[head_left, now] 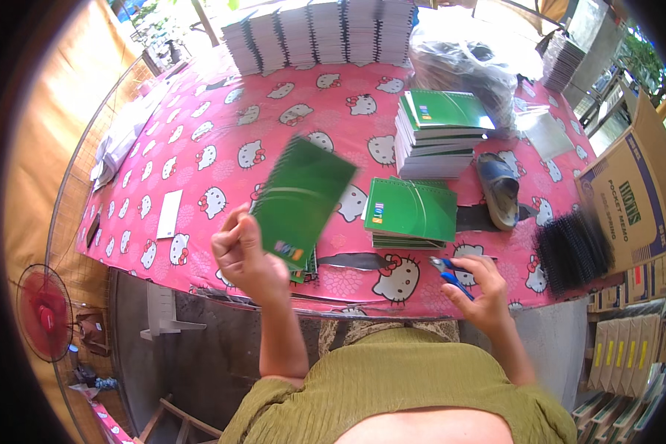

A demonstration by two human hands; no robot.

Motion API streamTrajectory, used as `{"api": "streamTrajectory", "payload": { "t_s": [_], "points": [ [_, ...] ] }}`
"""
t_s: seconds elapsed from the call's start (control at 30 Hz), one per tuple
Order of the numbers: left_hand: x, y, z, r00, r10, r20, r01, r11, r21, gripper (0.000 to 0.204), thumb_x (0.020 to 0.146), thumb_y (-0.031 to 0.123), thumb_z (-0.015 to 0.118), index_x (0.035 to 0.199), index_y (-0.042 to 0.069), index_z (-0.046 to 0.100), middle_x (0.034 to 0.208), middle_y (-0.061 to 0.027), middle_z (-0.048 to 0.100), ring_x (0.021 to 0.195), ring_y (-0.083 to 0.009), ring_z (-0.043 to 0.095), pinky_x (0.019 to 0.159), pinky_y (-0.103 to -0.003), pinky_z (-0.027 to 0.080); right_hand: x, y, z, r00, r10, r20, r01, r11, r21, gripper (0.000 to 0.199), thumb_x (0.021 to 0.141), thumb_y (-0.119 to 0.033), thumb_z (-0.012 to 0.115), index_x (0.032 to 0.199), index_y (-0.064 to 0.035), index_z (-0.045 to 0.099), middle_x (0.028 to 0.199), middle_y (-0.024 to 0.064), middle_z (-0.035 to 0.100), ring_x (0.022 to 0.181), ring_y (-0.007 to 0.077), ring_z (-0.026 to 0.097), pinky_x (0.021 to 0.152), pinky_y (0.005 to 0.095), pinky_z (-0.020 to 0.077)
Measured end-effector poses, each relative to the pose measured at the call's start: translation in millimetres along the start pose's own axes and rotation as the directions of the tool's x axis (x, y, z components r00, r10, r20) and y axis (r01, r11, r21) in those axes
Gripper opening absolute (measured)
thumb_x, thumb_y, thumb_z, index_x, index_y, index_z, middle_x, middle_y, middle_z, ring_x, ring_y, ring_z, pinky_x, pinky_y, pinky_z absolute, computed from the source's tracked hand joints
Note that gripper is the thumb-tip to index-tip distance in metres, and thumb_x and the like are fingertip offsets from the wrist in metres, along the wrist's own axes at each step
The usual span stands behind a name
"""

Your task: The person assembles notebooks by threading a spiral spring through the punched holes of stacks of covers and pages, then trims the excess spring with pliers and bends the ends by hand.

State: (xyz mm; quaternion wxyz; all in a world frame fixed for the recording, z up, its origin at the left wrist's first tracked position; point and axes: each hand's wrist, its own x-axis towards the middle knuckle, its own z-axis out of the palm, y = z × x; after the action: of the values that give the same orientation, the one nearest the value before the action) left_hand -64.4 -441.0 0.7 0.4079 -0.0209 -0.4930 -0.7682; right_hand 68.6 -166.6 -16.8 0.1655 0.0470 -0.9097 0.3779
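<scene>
My left hand [250,255] grips a green spiral notebook [303,194] by its left edge and holds it tilted above the table. Beneath it, more green notebooks [307,272] show only in part. In my right hand [481,292] is a pair of blue-handled pliers [451,272], their metal jaws pointing to the left, over the table's near edge. A short stack of green notebooks [413,211] lies between and beyond my hands. Behind that stands a taller stack of the same notebooks [444,133].
The pink patterned tablecloth [281,115] covers the table. Rows of spiral-bound books [318,33] stand at the back, beside a plastic bag [466,70]. To the right are a slipper [498,191], black spiral bindings [572,251] and an open carton [633,185]. A red fan [44,314] stands at left.
</scene>
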Motion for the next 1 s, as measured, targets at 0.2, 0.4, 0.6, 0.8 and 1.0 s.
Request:
{"api": "streamTrajectory", "payload": {
  "t_s": [0.2, 0.4, 0.6, 0.8, 1.0],
  "points": [
    [3, -57, -108, 0.984, -0.173, 0.046, 0.072, 0.62, 0.781, 0.022, 0.082, 0.014, 0.07, 0.087, 0.0, 0.053, 0.095, -0.0107, 0.061, 0.084, -0.0164, 0.056, 0.079, -0.033, 0.045, -26, 40, 5, 0.999, -0.043, -0.006, 0.036, 0.891, -0.452, 0.046, 0.071, -0.028, 0.075, 0.106, -0.0015, 0.061, 0.107, 0.0172, 0.059, 0.108, 0.0349, 0.052, 0.091, 0.0435, 0.0405],
    [15, -28, -47, 0.969, -0.059, 0.239, -0.137, 0.676, 0.724, 0.029, 0.083, 0.019, 0.069, 0.103, 0.002, 0.058, 0.099, -0.0084, 0.059, 0.093, -0.019, 0.056, 0.084, -0.033, 0.043, 23, 53, -11, 0.954, 0.156, -0.257, -0.185, 0.979, -0.09, 0.057, 0.074, -0.041, 0.071, 0.11, 0.0021, 0.058, 0.112, 0.0205, 0.056, 0.102, 0.0351, 0.055, 0.089, 0.0405, 0.0434],
    [-14, -19, 40, 0.813, -0.296, 0.502, 0.014, 0.871, 0.491, 0.035, 0.084, 0.014, 0.065, 0.115, 0.002, 0.052, 0.112, -0.0094, 0.055, 0.102, -0.0182, 0.053, 0.089, -0.033, 0.041, 79, 40, 17, 0.952, 0.266, -0.151, -0.254, 0.963, 0.094, 0.059, 0.079, -0.04, 0.069, 0.113, 0.0071, 0.055, 0.115, 0.022, 0.054, 0.101, 0.0336, 0.056, 0.089, 0.0387, 0.0436],
    [-40, -17, 62, 0.855, -0.221, 0.469, 0.19, 0.975, 0.112, 0.047, 0.084, 0.005, 0.062, 0.127, 0.001, 0.043, 0.127, -0.0153, 0.044, 0.115, -0.0252, 0.047, 0.097, -0.039, 0.037, 83, 23, -2, 0.938, 0.226, -0.261, -0.185, 0.967, 0.173, 0.03, 0.071, 0.003, 0.074, 0.09, 0.0019, 0.051, 0.094, 0.0113, 0.055, 0.083, 0.0189, 0.057, 0.077, 0.03, 0.0467],
    [-67, -17, 71, 0.585, 0.004, 0.811, -0.475, 0.812, 0.339, 0.065, 0.08, -0.003, 0.062, 0.138, 0.007, 0.036, 0.135, -0.0183, 0.039, 0.122, -0.0332, 0.043, 0.098, -0.042, 0.038, 82, 14, 34, 0.957, 0.095, -0.273, 0.072, 0.836, 0.543, 0.027, 0.081, 0.007, 0.061, 0.094, -0.0042, 0.04, 0.09, 0.0062, 0.052, 0.082, 0.0118, 0.049, 0.074, 0.0255, 0.0432]
  ]
}}
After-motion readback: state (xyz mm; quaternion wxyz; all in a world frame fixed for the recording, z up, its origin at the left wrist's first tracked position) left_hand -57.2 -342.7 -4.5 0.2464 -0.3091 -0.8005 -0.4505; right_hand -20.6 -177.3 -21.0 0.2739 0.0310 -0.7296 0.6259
